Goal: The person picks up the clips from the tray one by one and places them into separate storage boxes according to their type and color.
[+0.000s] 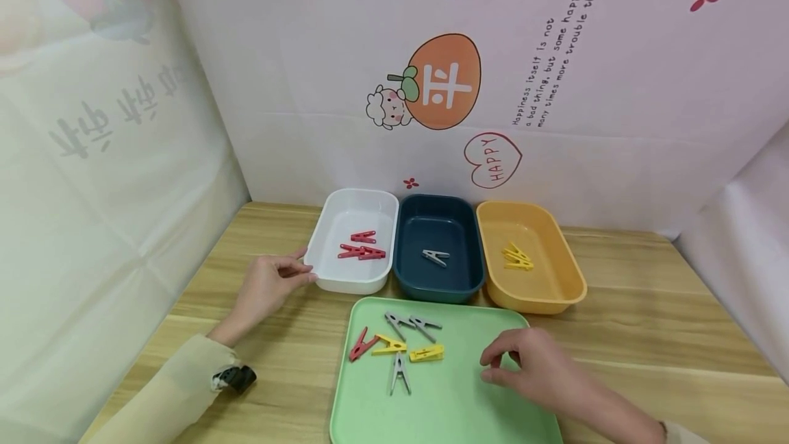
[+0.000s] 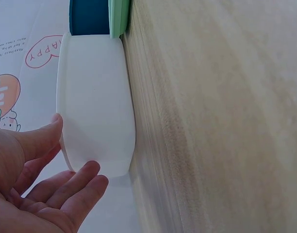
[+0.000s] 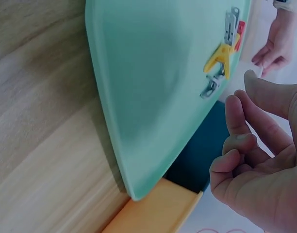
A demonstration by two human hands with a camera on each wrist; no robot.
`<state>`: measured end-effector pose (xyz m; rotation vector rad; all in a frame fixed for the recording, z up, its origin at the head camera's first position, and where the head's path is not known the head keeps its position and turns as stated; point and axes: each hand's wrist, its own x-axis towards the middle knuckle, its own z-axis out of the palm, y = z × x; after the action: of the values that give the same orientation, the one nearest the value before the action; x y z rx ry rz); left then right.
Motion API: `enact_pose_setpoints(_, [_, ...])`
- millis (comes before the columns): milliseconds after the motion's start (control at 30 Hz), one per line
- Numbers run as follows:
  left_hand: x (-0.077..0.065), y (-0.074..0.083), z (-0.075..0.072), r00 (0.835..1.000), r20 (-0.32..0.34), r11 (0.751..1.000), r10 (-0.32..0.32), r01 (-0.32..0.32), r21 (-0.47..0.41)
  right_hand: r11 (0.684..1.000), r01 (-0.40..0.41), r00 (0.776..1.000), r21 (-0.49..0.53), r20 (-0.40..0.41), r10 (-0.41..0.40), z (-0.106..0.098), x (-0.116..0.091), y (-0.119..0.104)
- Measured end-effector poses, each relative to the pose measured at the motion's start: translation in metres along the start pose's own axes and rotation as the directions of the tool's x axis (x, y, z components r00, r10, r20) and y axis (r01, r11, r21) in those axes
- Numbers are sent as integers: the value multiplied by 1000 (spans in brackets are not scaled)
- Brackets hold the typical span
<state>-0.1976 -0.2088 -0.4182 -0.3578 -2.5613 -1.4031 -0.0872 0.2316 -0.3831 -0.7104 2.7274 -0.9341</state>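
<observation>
The white box is apparently touched by the relaxed left hand; clips at nine o'clock from the empty, half-curled right hand are best pinched singly

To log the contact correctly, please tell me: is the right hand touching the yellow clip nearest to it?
Apart. The head view shows a bare strip of the green tray between the fingertips of the right hand and that yellow clip.

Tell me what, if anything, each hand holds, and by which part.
The right hand holds nothing. The left hand touches the white bin around its near-left corner; whether it truly grips there cannot be told.
</observation>
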Motion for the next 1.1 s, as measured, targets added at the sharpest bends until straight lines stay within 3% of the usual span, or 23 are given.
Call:
enact_pose_setpoints(233, [0,0,0,1000,-2,1000,17,-17,5,1000,-2,999,2,42,2,10,12,-9])
enact_pose_setpoints(600, [0,-2,0,1000,-7,1000,7,-7,11,999,-30,1000,-33,-5,30,26,36,-24])
enact_pose_setpoints(1100, [0,-2,1,1000,-7,1000,10,-10,7,1000,6,1000,-25,12,-6,37,50,-19])
